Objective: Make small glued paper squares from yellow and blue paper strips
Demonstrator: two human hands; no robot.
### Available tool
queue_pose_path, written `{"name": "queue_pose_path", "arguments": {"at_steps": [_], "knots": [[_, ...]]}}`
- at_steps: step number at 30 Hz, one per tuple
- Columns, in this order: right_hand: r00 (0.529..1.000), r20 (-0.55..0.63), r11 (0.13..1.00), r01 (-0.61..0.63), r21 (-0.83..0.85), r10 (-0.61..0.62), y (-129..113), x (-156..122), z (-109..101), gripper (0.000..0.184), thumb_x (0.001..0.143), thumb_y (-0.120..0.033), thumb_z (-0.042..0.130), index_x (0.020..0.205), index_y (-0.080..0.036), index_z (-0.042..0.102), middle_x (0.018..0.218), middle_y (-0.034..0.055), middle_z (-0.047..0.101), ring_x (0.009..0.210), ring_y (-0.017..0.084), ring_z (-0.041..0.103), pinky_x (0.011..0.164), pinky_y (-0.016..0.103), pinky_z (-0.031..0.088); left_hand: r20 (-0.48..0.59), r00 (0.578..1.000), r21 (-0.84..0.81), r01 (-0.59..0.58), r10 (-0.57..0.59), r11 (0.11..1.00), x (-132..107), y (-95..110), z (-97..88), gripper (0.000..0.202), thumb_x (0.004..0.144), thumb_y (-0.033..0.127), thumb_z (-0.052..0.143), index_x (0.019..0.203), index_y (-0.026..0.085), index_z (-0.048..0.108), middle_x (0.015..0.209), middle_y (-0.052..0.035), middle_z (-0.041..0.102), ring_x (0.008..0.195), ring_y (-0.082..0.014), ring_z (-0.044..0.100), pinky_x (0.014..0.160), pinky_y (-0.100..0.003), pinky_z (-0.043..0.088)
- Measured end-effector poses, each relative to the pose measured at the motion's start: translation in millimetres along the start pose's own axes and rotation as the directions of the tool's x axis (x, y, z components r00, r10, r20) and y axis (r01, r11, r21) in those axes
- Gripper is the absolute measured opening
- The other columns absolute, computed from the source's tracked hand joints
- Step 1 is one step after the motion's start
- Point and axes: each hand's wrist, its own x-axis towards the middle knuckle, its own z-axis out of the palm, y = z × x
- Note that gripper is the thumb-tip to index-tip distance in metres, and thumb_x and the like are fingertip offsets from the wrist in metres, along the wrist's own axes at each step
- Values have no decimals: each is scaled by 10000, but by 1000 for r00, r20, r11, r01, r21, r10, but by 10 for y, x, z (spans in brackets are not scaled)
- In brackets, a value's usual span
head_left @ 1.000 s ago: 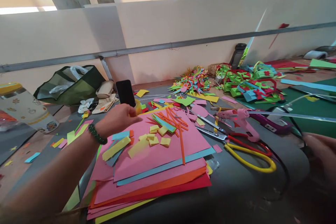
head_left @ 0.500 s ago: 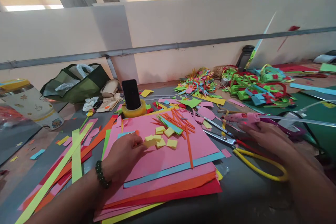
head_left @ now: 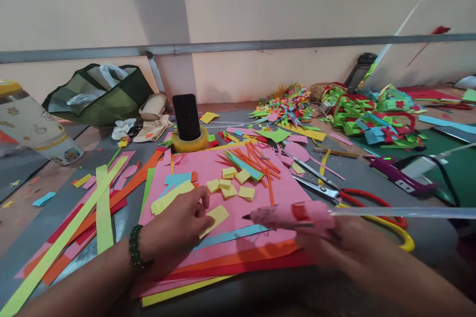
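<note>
Your left hand [head_left: 178,225] sits low on the stack of coloured paper sheets [head_left: 238,252], its grip pinched shut on a yellow paper piece [head_left: 215,217] that lies flat on the top pink sheet. Your right hand [head_left: 334,242] comes in from four o'clock, its grip wrapped tight around the pink glue gun [head_left: 293,215]. The nozzle points toward nine o'clock and hangs just beside the yellow piece, with a clear glue stick [head_left: 401,212] jutting out the back toward three o'clock.

At twelve o'clock from your left hand, near it, a cluster of small yellow squares [head_left: 232,187] rests on the pink sheet, and beyond them a fan of orange strips [head_left: 260,163]. Further up at twelve o'clock, a dark phone [head_left: 186,116] stands upright in a yellow tape roll [head_left: 189,144]. Scissors with red and yellow handles [head_left: 357,203] lie on the grey bench [head_left: 372,178] at two o'clock from the gun. Long green strips [head_left: 102,198] stretch out at nine o'clock. A green bag [head_left: 100,94] slumps by the wall at ten o'clock.
</note>
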Motion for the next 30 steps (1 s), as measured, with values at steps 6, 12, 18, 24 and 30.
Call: {"name": "queue_pose_path", "arguments": {"at_steps": [6, 12, 18, 24, 30], "knots": [[980, 179, 996, 85, -3, -83, -223, 370, 242, 296, 898, -411, 462, 748, -240, 651, 637, -3, 617, 562, 139, 562, 531, 232, 432, 25, 999, -12, -32, 33, 999, 16, -20, -52, 144, 727, 250, 544, 755, 221, 405, 574, 73, 487, 511, -100, 442, 442, -201, 278], [972, 221, 996, 84, -8, -80, -289, 435, 211, 325, 905, -429, 455, 718, -244, 645, 578, -19, 583, 522, 130, 531, 536, 232, 408, 32, 999, -61, -35, 37, 998, 28, -45, -33, 133, 738, 249, 527, 782, 226, 404, 547, 77, 507, 488, -105, 471, 428, -199, 287], [960, 271, 997, 64, 45, -74, -344, 474, 224, 280, 913, -419, 448, 902, -247, 668, 763, -8, 663, 648, 138, 579, 608, 227, 430, 44, 998, -63, -32, 35, 997, 23, -26, -37, 144, 732, 236, 528, 776, 224, 392, 524, 76, 527, 470, -103, 479, 420, -195, 281], [942, 331, 998, 36, 49, -51, -395, 453, 161, 300, 924, -396, 424, 868, -233, 669, 687, -17, 629, 640, 133, 571, 691, 228, 445, 63, 997, -123, -38, 46, 992, 25, -48, -19, 138, 752, 246, 517, 817, 224, 397, 494, 81, 531, 444, -106, 484, 408, -192, 294], [962, 272, 998, -6, -64, 24, -302, 249, 137, 354, 886, -455, 463, 687, -202, 610, 596, -6, 582, 520, 120, 522, 469, 208, 376, 75, 997, -185, -21, 35, 983, 19, -66, -31, 208, 760, 296, 539, 933, 202, 471, 494, 75, 527, 430, -106, 473, 407, -185, 306]]}}
